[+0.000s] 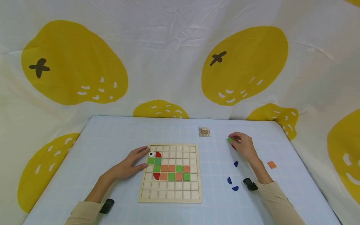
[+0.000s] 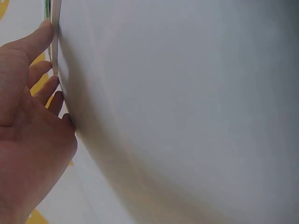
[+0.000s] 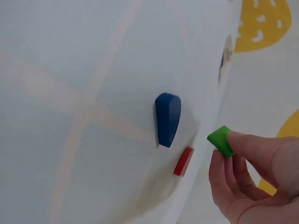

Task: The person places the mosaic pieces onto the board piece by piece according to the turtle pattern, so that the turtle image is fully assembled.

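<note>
My right hand [image 1: 243, 145] pinches a green square tile [image 3: 221, 141] between thumb and fingers, right of the board. A red piece [image 3: 184, 161] lies on the table just below that hand. At the left edge of the wooden grid board [image 1: 170, 195], my left hand [image 1: 130, 164] rests with fingers extended, thumb and fingertips at the rim. On the board sit green and orange square tiles, two red quarter-round pieces and a round eye piece [image 1: 152, 154], in a creature-like shape. In the left wrist view, the left thumb [image 2: 41, 39] meets the board's edge.
Several dark blue half-round pieces [image 1: 235, 188] lie right of the board. An orange square tile [image 1: 271, 164] is farther right, beyond the right forearm. A small picture card [image 1: 204, 131] lies behind the board. A white curtain with yellow fruit prints hangs behind the table.
</note>
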`<action>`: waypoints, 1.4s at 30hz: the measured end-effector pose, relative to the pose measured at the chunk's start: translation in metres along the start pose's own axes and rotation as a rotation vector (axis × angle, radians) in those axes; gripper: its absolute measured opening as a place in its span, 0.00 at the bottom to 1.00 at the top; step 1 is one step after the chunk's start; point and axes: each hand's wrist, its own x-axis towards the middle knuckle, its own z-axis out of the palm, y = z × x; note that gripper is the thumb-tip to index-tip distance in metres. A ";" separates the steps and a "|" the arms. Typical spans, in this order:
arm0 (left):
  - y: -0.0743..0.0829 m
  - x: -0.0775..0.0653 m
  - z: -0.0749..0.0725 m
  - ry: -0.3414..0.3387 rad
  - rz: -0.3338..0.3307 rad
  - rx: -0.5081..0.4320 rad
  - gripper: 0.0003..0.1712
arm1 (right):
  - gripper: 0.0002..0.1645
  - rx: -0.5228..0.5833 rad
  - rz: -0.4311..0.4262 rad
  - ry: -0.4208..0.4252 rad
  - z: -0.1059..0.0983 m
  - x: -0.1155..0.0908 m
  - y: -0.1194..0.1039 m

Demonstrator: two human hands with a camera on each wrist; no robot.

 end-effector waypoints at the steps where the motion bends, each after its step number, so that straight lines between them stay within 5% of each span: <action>1: 0.000 0.000 0.000 -0.001 -0.003 0.001 0.41 | 0.09 0.003 0.000 0.003 0.001 0.000 -0.002; 42: -0.006 0.003 0.002 0.004 -0.013 0.000 0.42 | 0.10 0.206 -0.063 -0.139 0.078 -0.016 -0.091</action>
